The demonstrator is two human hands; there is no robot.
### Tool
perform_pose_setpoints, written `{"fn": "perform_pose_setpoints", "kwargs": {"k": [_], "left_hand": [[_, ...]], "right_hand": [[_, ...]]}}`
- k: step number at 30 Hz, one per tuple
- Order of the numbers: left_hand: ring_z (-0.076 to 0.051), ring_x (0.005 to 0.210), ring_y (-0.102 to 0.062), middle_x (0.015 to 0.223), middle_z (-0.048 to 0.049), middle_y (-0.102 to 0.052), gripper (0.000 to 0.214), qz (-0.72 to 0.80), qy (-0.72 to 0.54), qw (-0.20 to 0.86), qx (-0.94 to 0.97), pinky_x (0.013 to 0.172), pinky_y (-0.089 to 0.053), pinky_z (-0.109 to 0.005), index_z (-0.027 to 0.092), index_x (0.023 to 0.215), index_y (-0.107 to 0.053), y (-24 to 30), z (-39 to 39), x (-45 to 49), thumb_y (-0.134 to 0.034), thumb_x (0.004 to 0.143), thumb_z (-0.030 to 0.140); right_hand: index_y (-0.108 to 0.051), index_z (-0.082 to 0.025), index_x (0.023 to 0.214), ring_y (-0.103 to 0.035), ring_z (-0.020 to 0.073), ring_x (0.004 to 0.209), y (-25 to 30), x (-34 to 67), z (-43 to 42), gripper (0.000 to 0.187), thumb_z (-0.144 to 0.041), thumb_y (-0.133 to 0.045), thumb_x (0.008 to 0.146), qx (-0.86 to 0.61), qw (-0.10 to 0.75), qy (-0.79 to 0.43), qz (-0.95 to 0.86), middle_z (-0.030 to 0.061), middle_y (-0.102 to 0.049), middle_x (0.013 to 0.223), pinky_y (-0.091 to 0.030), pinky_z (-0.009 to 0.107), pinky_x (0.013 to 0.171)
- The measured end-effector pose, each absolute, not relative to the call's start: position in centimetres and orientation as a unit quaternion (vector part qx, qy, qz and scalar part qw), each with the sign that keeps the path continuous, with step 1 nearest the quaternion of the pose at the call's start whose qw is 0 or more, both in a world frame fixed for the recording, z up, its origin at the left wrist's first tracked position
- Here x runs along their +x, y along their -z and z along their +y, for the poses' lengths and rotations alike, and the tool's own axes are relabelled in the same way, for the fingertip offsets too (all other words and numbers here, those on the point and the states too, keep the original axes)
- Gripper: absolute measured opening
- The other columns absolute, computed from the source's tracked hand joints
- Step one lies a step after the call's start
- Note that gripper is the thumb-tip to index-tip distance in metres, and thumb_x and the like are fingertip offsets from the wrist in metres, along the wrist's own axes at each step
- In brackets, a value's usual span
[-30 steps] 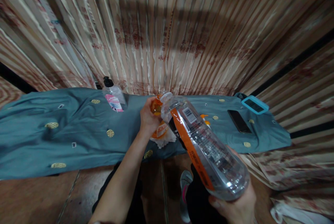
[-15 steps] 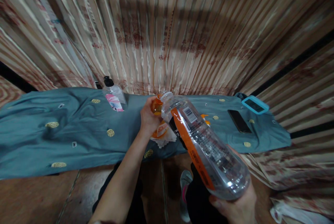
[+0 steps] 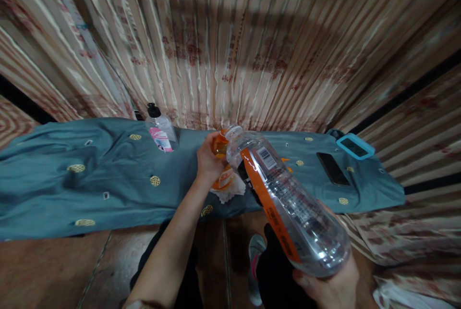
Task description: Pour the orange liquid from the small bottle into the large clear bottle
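My right hand (image 3: 329, 285) grips the base of a large clear plastic bottle (image 3: 288, 203) with an orange label, tilted so its open neck points away and left. The neck meets the mouth of a small orange bottle (image 3: 220, 148) that my left hand (image 3: 209, 160) is wrapped around. The small bottle stands on a white crumpled wrapper (image 3: 230, 191) on a table under a blue-grey cloth (image 3: 108, 174).
A pump bottle with a pink label (image 3: 161, 130) stands at the back of the table. A black phone (image 3: 333, 168) and a device in a turquoise case (image 3: 355, 146) lie at the right end. Striped curtains hang behind. My shoe (image 3: 255, 256) shows on the brown floor.
Both hands and bottles hold the same pose; only the view has shifted slightly upward and to the right.
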State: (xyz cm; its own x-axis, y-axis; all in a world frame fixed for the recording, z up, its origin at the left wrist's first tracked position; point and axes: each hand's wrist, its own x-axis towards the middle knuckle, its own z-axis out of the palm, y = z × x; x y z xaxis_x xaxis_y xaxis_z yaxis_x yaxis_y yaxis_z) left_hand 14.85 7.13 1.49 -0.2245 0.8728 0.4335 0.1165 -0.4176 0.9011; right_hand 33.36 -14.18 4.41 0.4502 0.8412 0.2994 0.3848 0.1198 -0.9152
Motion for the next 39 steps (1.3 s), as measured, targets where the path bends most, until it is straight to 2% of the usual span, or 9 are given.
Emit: {"fn": "perform_pose_setpoints", "kwargs": {"k": [5, 16, 27, 32, 39], "left_hand": [[-0.018, 0.081, -0.07, 0.089, -0.0002, -0.075, 0.039, 0.443, -0.641, 0.309, 0.545, 0.075, -0.055, -0.029, 0.021, 0.097, -0.064, -1.9, 6.9, 15.0, -0.078, 0.062, 0.032], [-0.018, 0.078, -0.07, 0.087, -0.0006, -0.075, 0.04, 0.457, -0.634, 0.305, 0.544, 0.073, -0.055, -0.03, 0.02, 0.097, -0.064, -2.3, 6.7, 15.0, -0.079, 0.064, 0.036], [-0.019, 0.085, -0.071, 0.093, -0.0005, -0.076, 0.043, 0.448, -0.636, 0.309, 0.546, 0.079, -0.055, -0.03, 0.022, 0.1, -0.064, -1.7, 7.0, 14.9, -0.08, 0.062, 0.03], [-0.019, 0.084, -0.071, 0.091, 0.0, -0.076, 0.041, 0.455, -0.635, 0.303, 0.546, 0.078, -0.055, -0.031, 0.022, 0.1, -0.064, -1.8, 6.9, 14.9, -0.079, 0.062, 0.031], [-0.019, 0.084, -0.072, 0.091, -0.0002, -0.076, 0.041, 0.441, -0.641, 0.31, 0.547, 0.077, -0.055, -0.03, 0.021, 0.099, -0.064, -1.9, 6.9, 15.0, -0.079, 0.063, 0.032]], "right_hand": [[-0.048, -0.011, 0.141, -0.073, 0.0345, 0.103, -4.0, 33.7, -14.1, 0.107, -0.075, -0.078, 0.061, -0.635, 0.558, -0.181, -0.502, 0.0164, -0.071, 0.122, -0.058, 0.04, 0.084], [-0.051, -0.011, 0.141, -0.074, 0.0323, 0.099, -3.9, 33.8, -14.2, 0.101, -0.072, -0.078, 0.066, -0.624, 0.567, -0.156, -0.515, 0.0151, -0.072, 0.121, -0.058, 0.038, 0.08], [-0.05, -0.011, 0.142, -0.075, 0.0312, 0.096, -4.0, 34.0, -14.2, 0.099, -0.071, -0.077, 0.068, -0.628, 0.555, -0.141, -0.527, 0.0146, -0.073, 0.119, -0.059, 0.038, 0.079], [-0.051, -0.009, 0.141, -0.073, 0.0331, 0.102, -4.0, 33.9, -14.2, 0.103, -0.074, -0.077, 0.065, -0.632, 0.552, -0.131, -0.528, 0.017, -0.071, 0.123, -0.058, 0.039, 0.082], [-0.049, -0.011, 0.144, -0.076, 0.031, 0.095, -2.8, 35.8, -14.0, 0.106, -0.074, -0.078, 0.063, -0.593, 0.542, -0.114, -0.585, 0.0157, -0.073, 0.121, -0.06, 0.036, 0.074]]}}
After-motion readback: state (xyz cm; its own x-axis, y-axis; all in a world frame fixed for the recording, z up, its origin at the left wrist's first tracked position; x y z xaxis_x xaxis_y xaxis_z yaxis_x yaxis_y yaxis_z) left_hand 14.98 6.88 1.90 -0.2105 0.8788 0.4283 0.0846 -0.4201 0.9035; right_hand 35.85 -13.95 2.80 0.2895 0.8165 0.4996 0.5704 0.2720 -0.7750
